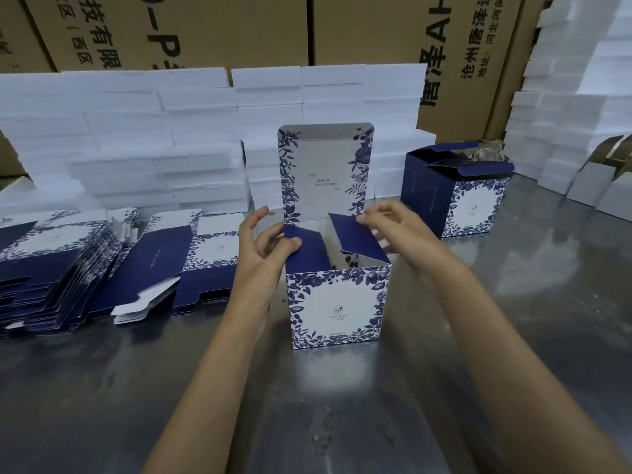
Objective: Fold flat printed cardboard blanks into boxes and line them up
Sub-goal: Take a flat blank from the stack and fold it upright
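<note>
- Centrally, a half-formed printed box [337, 304] stands upright on the metal table [342, 422], its tall lid panel [325, 172] raised at the back.
- Left hand [265, 241]: thumb and fingers pinch the navy left side flap [306, 249], which is tilted inward over the opening.
- Right hand [393, 227]: fingertips grasp the navy right side flap [355, 239] at its upper edge.
- Left of the frame: flat blanks [51, 268] lie in fanned stacks on the table.
- Right of centre: a finished box [458, 196] stands with its top flaps open.
- Background: white foam slabs [136, 138] stacked before brown shipping cartons [205, 29].
</note>
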Demonstrator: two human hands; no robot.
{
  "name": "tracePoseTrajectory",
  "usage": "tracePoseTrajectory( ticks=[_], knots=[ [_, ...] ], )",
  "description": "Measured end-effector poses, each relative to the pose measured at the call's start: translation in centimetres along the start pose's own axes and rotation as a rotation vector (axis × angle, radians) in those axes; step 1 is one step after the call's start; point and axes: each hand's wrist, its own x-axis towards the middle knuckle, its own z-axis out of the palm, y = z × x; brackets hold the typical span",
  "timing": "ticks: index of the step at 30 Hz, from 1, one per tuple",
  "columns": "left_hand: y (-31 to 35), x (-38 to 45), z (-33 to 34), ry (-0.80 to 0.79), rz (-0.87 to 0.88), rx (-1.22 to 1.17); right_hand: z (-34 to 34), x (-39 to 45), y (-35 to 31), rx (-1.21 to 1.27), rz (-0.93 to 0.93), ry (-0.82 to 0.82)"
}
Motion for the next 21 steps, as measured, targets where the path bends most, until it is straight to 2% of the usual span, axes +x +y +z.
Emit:
tracePoseTrajectory(
  ticks=[4,11,15,18,21],
  knots=[
    [0.1,0.0,0.0,-0.021,0.031,0.035,0.9,0.0,1.1,0.381,-0.047,-0.073],
    [0.3,0.1,0.1,-0.007,-0.044,0.043,2.5,-0.7,2.8,0.692,0.008,0.051],
    [0.5,0.1,0.1,-0.023,-0.028,0.121,2.3,-0.7,2.6,0.509,-0.069,0.057],
    [1.0,0.7,0.0,-0.077,-0.05,0.216,1.7,0.0,1.5,0.326,-0.043,0.022],
    [2.4,2.0,0.4,-0.099,-0.117,0.424,1.9,1.2,-1.1,-0.003,0.005,0.018]
  ],
)
